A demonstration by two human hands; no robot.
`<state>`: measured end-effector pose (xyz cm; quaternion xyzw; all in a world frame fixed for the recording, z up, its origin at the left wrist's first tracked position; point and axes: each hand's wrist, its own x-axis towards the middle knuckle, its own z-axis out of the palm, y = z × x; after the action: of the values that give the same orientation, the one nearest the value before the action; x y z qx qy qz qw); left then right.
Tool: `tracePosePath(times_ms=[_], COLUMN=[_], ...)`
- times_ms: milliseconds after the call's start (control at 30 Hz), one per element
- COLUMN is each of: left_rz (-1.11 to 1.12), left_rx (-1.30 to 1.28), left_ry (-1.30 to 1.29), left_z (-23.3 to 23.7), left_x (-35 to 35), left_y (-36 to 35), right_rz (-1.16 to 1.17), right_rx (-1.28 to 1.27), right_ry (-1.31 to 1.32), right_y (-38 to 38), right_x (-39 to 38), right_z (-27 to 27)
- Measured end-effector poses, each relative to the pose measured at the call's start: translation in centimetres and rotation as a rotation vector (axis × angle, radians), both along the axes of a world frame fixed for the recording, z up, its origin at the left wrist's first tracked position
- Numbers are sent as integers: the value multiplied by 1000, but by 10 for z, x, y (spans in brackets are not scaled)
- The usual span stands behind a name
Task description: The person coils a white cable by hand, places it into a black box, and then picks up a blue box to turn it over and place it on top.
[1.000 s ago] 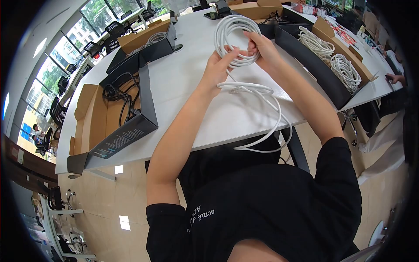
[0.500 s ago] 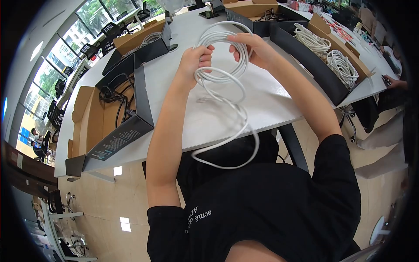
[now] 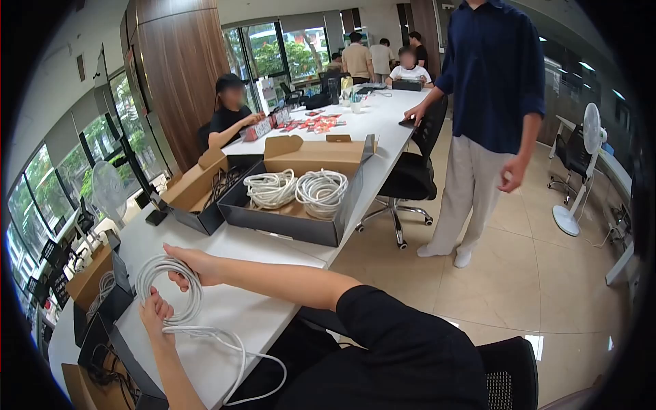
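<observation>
A white cable (image 3: pixel 195 301) is wound into a round coil held up over the table, between my two hands. My left hand (image 3: pixel 156 309) is closed around the lower left of the coil. My right hand (image 3: pixel 193 266) grips its upper right side, thumb on top and fingers curled inside. From the coil's bottom a loose length of the same cable trails right and hangs past the table's near edge. Beyond my hands a black box (image 3: pixel 287 222) with a brown inside holds two white cable coils (image 3: pixel 321 192).
More open boxes (image 3: pixel 194 217) with dark cables stand beside it and at left. Red packets (image 3: pixel 321 124) lie farther along the white table (image 3: pixel 273 307). A person (image 3: pixel 488 89) in a navy shirt stands at right by an office chair (image 3: pixel 410 174). Other people are farther back.
The view has swung right and up, bringing the room and other people into sight. The coil looks rounder and tighter, with both hands still on it.
</observation>
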<state>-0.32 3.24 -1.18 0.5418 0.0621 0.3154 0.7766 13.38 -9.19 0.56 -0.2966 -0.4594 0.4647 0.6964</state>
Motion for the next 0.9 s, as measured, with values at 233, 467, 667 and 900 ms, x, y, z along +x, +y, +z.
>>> tracePosePath(times_ms=[233, 467, 667, 900], left_rz=[-110, -129, -349, -117], left_rx=[-93, -139, -181, -298], left_ry=[-67, 46, 130, -149], left_z=[-2, -5, -21, -20], left_x=[-2, -1, 13, 18], left_y=[-11, -25, -35, -22], right_rz=[-42, -406, -535, -573], right_rx=[-43, 75, 150, 199], right_ry=[105, 348, 425, 293], right_y=[-6, 18, 44, 48], right_x=[-4, -3, -13, -41], right_z=[7, 18, 7, 1])
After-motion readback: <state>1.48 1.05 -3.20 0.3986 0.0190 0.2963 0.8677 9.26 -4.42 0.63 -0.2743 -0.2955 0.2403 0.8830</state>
